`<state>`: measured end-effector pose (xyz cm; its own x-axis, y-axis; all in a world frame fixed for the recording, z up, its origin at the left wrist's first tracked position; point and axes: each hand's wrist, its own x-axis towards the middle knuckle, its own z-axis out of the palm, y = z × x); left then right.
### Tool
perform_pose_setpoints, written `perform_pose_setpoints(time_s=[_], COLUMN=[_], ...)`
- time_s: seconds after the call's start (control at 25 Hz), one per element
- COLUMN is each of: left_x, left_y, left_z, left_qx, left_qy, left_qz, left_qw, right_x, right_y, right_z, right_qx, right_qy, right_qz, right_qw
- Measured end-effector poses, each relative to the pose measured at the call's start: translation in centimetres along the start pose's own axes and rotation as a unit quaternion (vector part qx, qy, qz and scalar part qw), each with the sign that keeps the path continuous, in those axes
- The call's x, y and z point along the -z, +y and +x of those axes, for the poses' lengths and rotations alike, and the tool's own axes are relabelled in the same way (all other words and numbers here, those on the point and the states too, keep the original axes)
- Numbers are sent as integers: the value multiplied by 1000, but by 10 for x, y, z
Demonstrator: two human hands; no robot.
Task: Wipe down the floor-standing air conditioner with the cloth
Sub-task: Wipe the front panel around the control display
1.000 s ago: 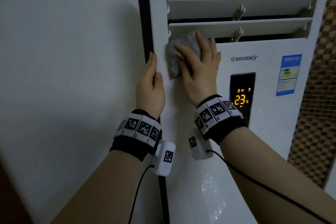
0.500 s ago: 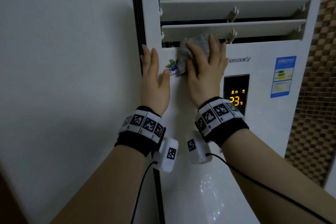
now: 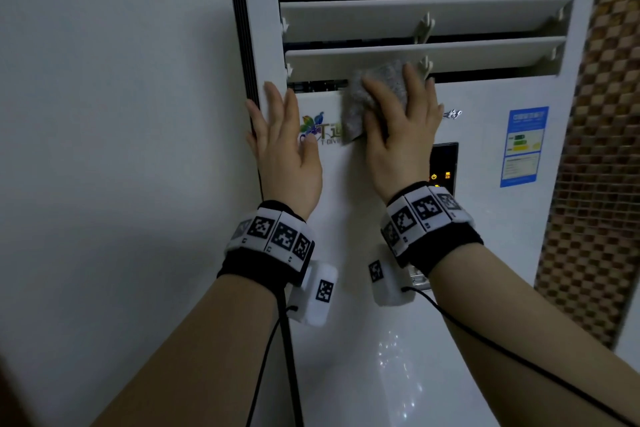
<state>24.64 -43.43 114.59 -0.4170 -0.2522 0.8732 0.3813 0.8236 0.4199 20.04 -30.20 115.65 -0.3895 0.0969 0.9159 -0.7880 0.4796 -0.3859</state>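
Note:
The white floor-standing air conditioner (image 3: pixel 485 236) fills the middle of the view, its louvres (image 3: pixel 426 17) angled open at the top. My right hand (image 3: pixel 403 135) lies flat with straight fingers on a grey cloth (image 3: pixel 384 78), pressing it against the front panel just below the lowest louvre. My left hand (image 3: pixel 284 146) rests flat on the panel's left edge, beside a colourful logo (image 3: pixel 318 130). Part of the cloth is hidden under my right hand.
A plain white wall (image 3: pixel 114 149) runs along the left. A dark display (image 3: pixel 445 163) with orange lights sits right of my right hand, and a blue energy label (image 3: pixel 524 146) further right. A brown mosaic-tiled wall (image 3: pixel 595 184) stands at the far right.
My right hand has slid the cloth to the right along the panel under the lowest louvre, uncovering the logo. My left hand moved from gripping the side edge to lying flat on the front.

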Motion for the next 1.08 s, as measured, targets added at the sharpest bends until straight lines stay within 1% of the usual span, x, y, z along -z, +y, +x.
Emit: perform_pose_setpoints(time_s=[0.08, 0.12, 0.2, 0.24, 0.28, 0.4, 0.44, 0.56, 0.6, 0.64, 0.72, 0.76, 0.8, 0.88, 0.92, 0.96, 1.04, 1.08], left_x=[-3, -5, -10, -13, -15, -22, -24, -32, -34, -35, -36, -36, -38, -42, -44, -45, -48, -50], left_y=[1, 2, 4, 6, 6, 8, 9, 16, 17, 19, 20, 21, 23, 27, 29, 29, 31, 32], left_z=[0, 0, -1, 0, 0, 0, 1, 0, 0, 0, 1, 1, 0, -2, -3, -3, -3, -3], left_qx=[-2, -4, -9, -14, -19, -27, -26, -19, -17, -17, -13, -11, -10, -12, -14, -15, -11, -8], left_qy=[9, 15, 21, 22, 21, 19, 21, 27, 29, 30, 34, 36, 37, 34, 32, 30, 31, 33], left_qz=[15, 26, 50, 63, 77, 121, 132, 149, 150, 150, 149, 148, 146, 143, 141, 140, 145, 149], left_qw=[1000, 1000, 998, 998, 997, 992, 991, 988, 988, 988, 988, 988, 988, 989, 989, 990, 989, 988], right_x=[4, 3, 4, 7, 12, 22, 22, 19, 22, 26, 32, 32, 30, 30, 33, 38, 46, 48], right_y=[0, -1, 1, 5, 10, 16, 15, 19, 25, 30, 34, 33, 33, 37, 42, 48, 55, 56], right_z=[4, 2, -2, -1, 3, 13, 12, 3, 5, 9, 15, 15, 12, 6, 7, 11, 20, 21], right_qx=[-65, -62, -14, -1, -7, -86, -85, -10, -9, -31, -103, -116, -100, -38, -28, -45, -128, -154], right_qy=[28, 17, -20, -27, -22, 34, 31, -18, -14, 6, 51, 54, 39, -1, -2, 12, 59, 68], right_qz=[2, -2, -13, -14, -13, -1, -4, -15, -8, 4, 33, 37, 33, 20, 22, 30, 63, 73], right_qw=[998, 998, 1000, 1000, 1000, 996, 996, 1000, 1000, 999, 993, 991, 994, 999, 999, 998, 988, 983])
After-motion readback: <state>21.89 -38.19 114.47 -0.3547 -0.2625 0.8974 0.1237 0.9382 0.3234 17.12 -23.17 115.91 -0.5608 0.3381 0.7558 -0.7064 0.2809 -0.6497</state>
